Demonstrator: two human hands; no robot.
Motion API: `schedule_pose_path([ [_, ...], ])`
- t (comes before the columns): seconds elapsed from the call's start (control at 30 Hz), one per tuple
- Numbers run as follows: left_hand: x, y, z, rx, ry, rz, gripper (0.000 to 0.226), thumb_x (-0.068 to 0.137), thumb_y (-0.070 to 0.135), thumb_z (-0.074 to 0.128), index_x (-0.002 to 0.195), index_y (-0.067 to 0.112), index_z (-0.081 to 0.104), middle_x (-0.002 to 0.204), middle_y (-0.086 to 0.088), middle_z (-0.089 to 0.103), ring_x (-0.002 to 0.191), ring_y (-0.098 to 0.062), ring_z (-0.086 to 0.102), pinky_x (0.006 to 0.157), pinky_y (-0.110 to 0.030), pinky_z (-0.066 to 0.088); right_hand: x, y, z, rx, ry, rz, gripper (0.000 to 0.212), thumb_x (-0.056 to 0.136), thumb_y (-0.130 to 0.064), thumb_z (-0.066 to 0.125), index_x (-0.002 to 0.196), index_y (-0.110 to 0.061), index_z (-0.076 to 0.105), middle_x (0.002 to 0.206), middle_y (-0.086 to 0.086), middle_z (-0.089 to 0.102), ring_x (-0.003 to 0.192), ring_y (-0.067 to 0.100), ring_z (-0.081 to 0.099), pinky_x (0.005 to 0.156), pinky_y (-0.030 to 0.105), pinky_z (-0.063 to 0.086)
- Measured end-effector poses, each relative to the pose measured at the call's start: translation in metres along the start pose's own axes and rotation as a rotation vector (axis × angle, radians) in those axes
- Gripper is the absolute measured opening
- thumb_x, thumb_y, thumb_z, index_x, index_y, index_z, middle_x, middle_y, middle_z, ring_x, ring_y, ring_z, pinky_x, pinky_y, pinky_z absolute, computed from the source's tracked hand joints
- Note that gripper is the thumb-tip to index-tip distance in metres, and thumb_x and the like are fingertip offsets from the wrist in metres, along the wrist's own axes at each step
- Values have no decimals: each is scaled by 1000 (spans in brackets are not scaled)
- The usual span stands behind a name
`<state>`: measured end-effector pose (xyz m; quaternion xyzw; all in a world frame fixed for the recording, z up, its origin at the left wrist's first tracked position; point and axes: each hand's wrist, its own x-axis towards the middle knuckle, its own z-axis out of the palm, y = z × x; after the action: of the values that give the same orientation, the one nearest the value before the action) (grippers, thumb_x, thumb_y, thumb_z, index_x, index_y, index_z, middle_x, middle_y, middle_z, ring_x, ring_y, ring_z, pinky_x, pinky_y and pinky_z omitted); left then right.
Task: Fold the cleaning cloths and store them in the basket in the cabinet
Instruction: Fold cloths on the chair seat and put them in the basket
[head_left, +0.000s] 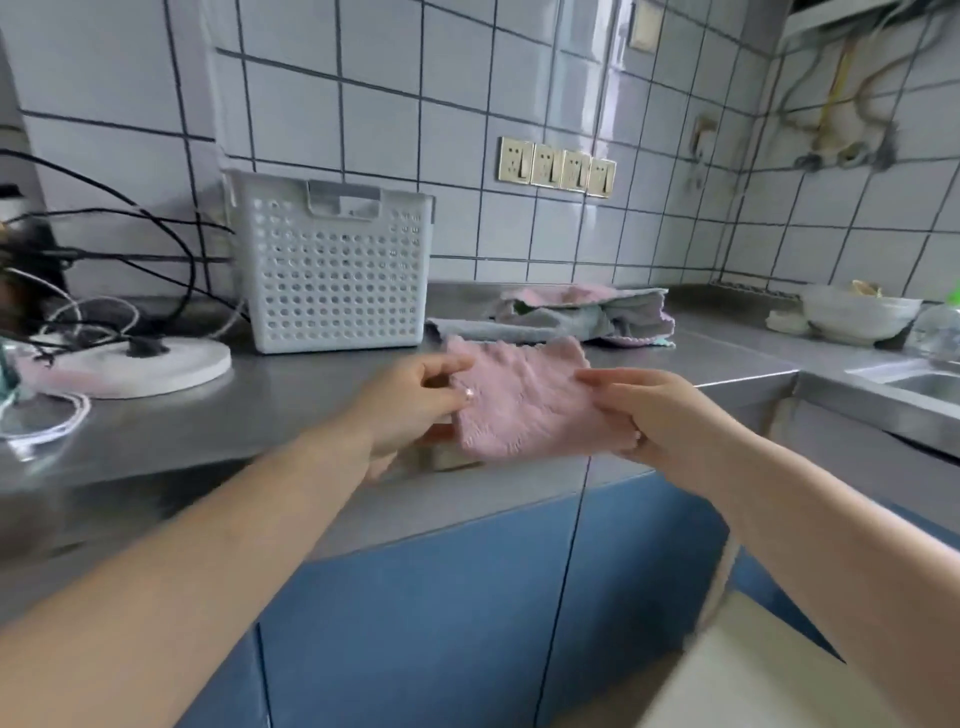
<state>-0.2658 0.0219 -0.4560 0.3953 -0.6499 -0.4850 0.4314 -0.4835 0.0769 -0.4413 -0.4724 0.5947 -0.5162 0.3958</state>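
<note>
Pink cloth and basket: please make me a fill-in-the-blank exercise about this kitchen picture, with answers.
1. Both hands, left hand and right hand, hold a ____ cloth.
2. The white basket stands on the ____.
3. The cloth pile lies to the ____ of the basket.
4. The cabinet doors are coloured ____.

Answers: pink; counter; right; blue

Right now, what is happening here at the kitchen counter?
A person is working on a pink cloth, gripping it with the left hand and the right hand over the steel counter. More cloths, grey and pink, lie in a loose pile behind it, not yet folded. The white basket stands on the counter to the left of the pile, not in the cabinet. Its inside is hidden from this view.
</note>
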Motion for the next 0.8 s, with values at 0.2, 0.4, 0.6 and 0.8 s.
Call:
schedule_pose_path([
  [0.2,16,4,-75,485,225,47,44,87,17,64,130,18,56,131,1,56,117,-12,52,101,-24,37,60,-25,80,-224,-141,-71,29,86,-4,53,108,-17,68,88,9,58,75,20,48,57,26,36],
  [0.4,22,-5,-112,649,266,-62,46,86,25,66,130,15,56,131,-3,56,114,-19,55,99,-29,39,97,-17,123,-379,-180,-131,41,84,-5,55,122,-18,62,100,7,63,73,19,53,67,28,41],
  [0.6,24,-17,-115,939,182,-146,34,86,41,61,117,28,64,109,-2,64,102,-18,51,75,-24,38,93,-6,131,-718,-128,-312,23,87,-19,58,104,-27,72,100,0,70,82,14,59,64,21,41],
  [0.8,21,-11,-117,1242,215,-127,41,86,56,50,124,42,54,137,5,48,131,-24,35,102,-33,32,88,-5,127,-668,5,-506,28,89,-22,58,115,-29,66,112,1,65,75,8,60,69,19,41],
])
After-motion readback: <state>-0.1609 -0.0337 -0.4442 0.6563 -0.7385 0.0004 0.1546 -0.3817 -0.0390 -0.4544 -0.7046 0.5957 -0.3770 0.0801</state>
